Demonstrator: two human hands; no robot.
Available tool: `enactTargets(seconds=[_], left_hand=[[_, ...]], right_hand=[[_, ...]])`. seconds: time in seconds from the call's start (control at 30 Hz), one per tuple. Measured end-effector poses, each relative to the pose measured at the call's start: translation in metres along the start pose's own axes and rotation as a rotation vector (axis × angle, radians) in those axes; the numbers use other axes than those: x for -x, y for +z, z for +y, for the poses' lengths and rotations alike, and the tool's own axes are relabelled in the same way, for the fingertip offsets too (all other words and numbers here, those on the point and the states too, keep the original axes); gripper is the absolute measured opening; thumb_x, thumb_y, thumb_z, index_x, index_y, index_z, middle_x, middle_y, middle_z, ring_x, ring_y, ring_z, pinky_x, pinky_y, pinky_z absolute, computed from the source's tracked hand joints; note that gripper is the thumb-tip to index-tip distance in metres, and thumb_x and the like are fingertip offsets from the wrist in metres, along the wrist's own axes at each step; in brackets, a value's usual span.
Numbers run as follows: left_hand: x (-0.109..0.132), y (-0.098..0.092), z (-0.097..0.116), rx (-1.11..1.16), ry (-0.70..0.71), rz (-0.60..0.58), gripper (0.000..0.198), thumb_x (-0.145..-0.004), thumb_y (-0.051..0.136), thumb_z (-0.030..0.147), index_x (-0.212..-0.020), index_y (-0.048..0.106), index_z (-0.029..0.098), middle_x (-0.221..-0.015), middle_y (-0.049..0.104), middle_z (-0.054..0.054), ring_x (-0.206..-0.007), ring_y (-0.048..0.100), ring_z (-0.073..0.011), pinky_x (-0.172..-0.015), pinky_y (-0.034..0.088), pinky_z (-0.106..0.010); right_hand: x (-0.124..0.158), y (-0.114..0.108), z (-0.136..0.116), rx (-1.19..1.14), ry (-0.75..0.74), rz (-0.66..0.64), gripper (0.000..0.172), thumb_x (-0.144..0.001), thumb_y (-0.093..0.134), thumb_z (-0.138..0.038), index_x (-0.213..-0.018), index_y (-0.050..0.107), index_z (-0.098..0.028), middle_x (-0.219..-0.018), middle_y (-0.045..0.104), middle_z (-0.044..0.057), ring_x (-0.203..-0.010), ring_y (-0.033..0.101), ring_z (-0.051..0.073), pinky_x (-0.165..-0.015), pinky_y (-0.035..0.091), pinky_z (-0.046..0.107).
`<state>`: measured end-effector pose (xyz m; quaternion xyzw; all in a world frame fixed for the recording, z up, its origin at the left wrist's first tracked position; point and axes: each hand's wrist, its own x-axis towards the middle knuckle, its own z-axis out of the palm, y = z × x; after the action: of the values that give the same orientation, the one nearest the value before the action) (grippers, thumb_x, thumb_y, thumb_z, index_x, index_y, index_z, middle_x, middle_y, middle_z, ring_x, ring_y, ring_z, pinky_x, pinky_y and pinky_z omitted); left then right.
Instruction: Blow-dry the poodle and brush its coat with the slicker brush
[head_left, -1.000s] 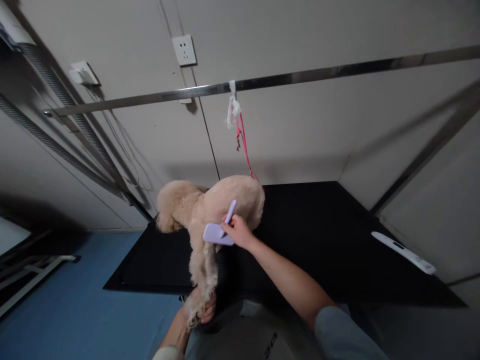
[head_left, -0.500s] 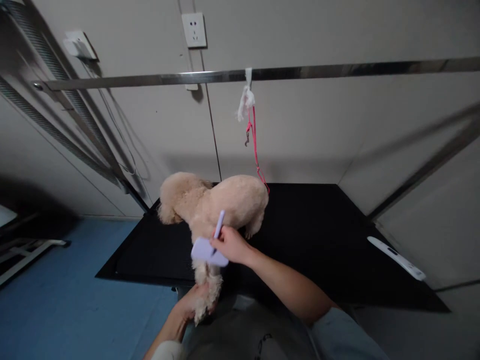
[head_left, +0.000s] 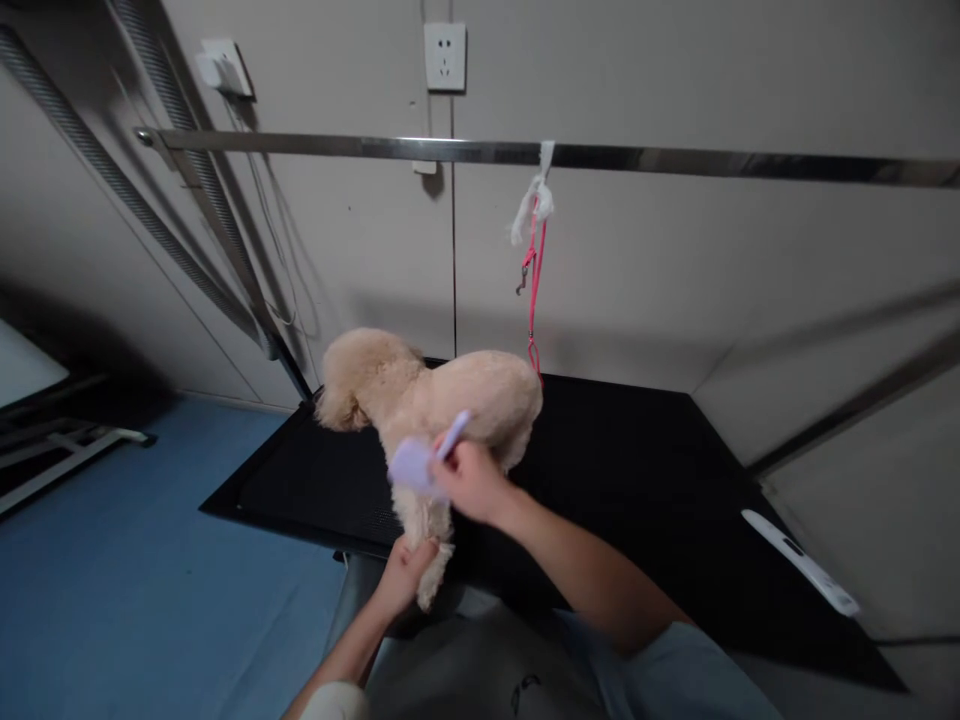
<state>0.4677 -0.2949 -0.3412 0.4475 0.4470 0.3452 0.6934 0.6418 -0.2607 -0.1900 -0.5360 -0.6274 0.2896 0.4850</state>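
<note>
A cream, curly-coated dog (head_left: pixel 480 395) stands on the black table (head_left: pixel 615 480), its head to the left. My left hand (head_left: pixel 409 568) is closed around the lower part of its front leg, near the table's front edge. Above it, my right hand (head_left: pixel 469 478) grips the handle of a lilac brush (head_left: pixel 412 466). The brush head, blurred by motion, is over the upper part of that leg, by the shoulder. Whether its bristles touch the coat cannot be made out.
A metal bar (head_left: pixel 337 147) crosses above the table, with a pink leash (head_left: pixel 534 290) hanging from a white cloth tie (head_left: pixel 538 200) behind the dog. White clippers (head_left: pixel 799 560) lie at the table's right edge. Ribbed hoses (head_left: pixel 112 170) run along the left.
The brush and my right hand have moved up the leg. My left hand has risen with the leg, and its fingers now show closed on the front. The camera view has tilted slightly.
</note>
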Motion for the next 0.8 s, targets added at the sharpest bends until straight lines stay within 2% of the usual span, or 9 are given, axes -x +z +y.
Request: enactTargets(seconds=[0.07, 0.2, 0.23, 0.37, 0.47, 0.5, 0.63, 0.67, 0.8], left_hand=[[-0.001, 0.005, -0.005, -0.044, 0.059, 0.031, 0.069, -0.050, 0.091, 0.080, -0.061, 0.060, 0.020, -0.047, 0.054, 0.001, -0.043, 0.045, -0.0110, -0.044, 0.035, -0.023], [-0.003, 0.012, -0.011, -0.067, 0.149, 0.078, 0.071, -0.051, 0.091, 0.082, -0.058, 0.055, 0.021, -0.048, 0.044, 0.005, -0.047, 0.037, -0.0082, -0.047, 0.029, -0.022], [-0.003, 0.014, -0.012, -0.070, 0.158, 0.080, 0.072, -0.050, 0.090, 0.083, -0.057, 0.055, 0.021, -0.048, 0.043, 0.005, -0.047, 0.034, -0.0077, -0.047, 0.027, -0.022], [0.000, 0.022, -0.016, -0.038, 0.129, 0.107, 0.074, -0.049, 0.089, 0.087, -0.056, 0.058, 0.020, -0.047, 0.046, 0.003, -0.045, 0.035, -0.0082, -0.046, 0.027, -0.023], [0.003, 0.029, -0.018, 0.043, 0.171, 0.192, 0.073, -0.051, 0.089, 0.086, -0.072, 0.071, 0.018, -0.056, 0.061, 0.000, -0.052, 0.049, -0.0125, -0.052, 0.040, -0.024], [0.005, 0.031, -0.018, 0.061, 0.187, 0.215, 0.074, -0.052, 0.089, 0.086, -0.076, 0.074, 0.018, -0.060, 0.064, -0.001, -0.056, 0.052, -0.0136, -0.054, 0.043, -0.025], [0.009, 0.038, -0.018, 0.100, 0.202, 0.253, 0.072, -0.054, 0.088, 0.085, -0.069, 0.069, 0.018, -0.056, 0.061, 0.000, -0.054, 0.049, -0.0132, -0.052, 0.042, -0.025], [0.010, 0.039, -0.018, 0.108, 0.210, 0.262, 0.070, -0.056, 0.089, 0.084, -0.070, 0.069, 0.018, -0.056, 0.061, 0.000, -0.054, 0.050, -0.0137, -0.052, 0.042, -0.025], [0.012, 0.042, -0.023, 0.105, 0.262, 0.308, 0.061, -0.063, 0.091, 0.072, -0.087, 0.077, 0.018, -0.070, 0.074, -0.005, -0.067, 0.065, -0.0210, -0.065, 0.052, -0.030]], right_hand=[[0.001, 0.002, 0.004, -0.033, 0.090, -0.152, 0.014, -0.085, 0.078, -0.023, -0.082, 0.065, -0.023, -0.067, 0.065, -0.002, -0.065, 0.063, 0.017, -0.064, 0.049, 0.031], [-0.008, -0.002, 0.003, 0.020, 0.164, 0.126, 0.006, -0.094, 0.070, -0.023, -0.093, 0.064, -0.024, -0.078, 0.070, 0.001, -0.074, 0.068, 0.020, -0.072, 0.054, 0.034], [-0.010, -0.003, 0.001, 0.052, 0.135, 0.096, 0.006, -0.095, 0.070, -0.023, -0.094, 0.065, -0.024, -0.080, 0.071, 0.001, -0.075, 0.069, 0.020, -0.073, 0.055, 0.034], [-0.015, -0.003, -0.013, 0.226, 0.113, -0.278, 0.019, -0.086, 0.081, -0.023, -0.078, 0.064, -0.024, -0.065, 0.065, -0.001, -0.060, 0.063, 0.019, -0.062, 0.049, 0.033], [-0.025, -0.005, -0.029, 0.401, 0.092, -0.131, 0.009, -0.099, 0.068, -0.029, -0.093, 0.070, -0.022, -0.075, 0.071, 0.006, -0.071, 0.068, 0.024, -0.072, 0.054, 0.038], [-0.029, -0.004, -0.035, 0.472, 0.065, -0.120, 0.015, -0.103, 0.062, -0.032, -0.099, 0.071, -0.022, -0.082, 0.073, 0.009, -0.078, 0.070, 0.026, -0.077, 0.055, 0.039], [-0.034, 0.010, -0.056, 0.637, -0.003, -0.465, 0.017, -0.096, 0.071, -0.036, -0.099, 0.075, -0.020, -0.089, 0.079, 0.009, -0.081, 0.074, 0.026, -0.076, 0.056, 0.035], [-0.036, 0.014, -0.061, 0.668, 0.001, -0.493, 0.018, -0.096, 0.072, -0.035, -0.103, 0.076, -0.019, -0.091, 0.080, 0.009, -0.081, 0.074, 0.025, -0.075, 0.056, 0.034], [-0.041, 0.022, -0.077, 0.830, -0.074, -0.277, 0.034, -0.108, 0.053, -0.036, -0.126, 0.073, -0.016, -0.116, 0.081, 0.018, -0.107, 0.073, 0.031, -0.093, 0.057, 0.041]])
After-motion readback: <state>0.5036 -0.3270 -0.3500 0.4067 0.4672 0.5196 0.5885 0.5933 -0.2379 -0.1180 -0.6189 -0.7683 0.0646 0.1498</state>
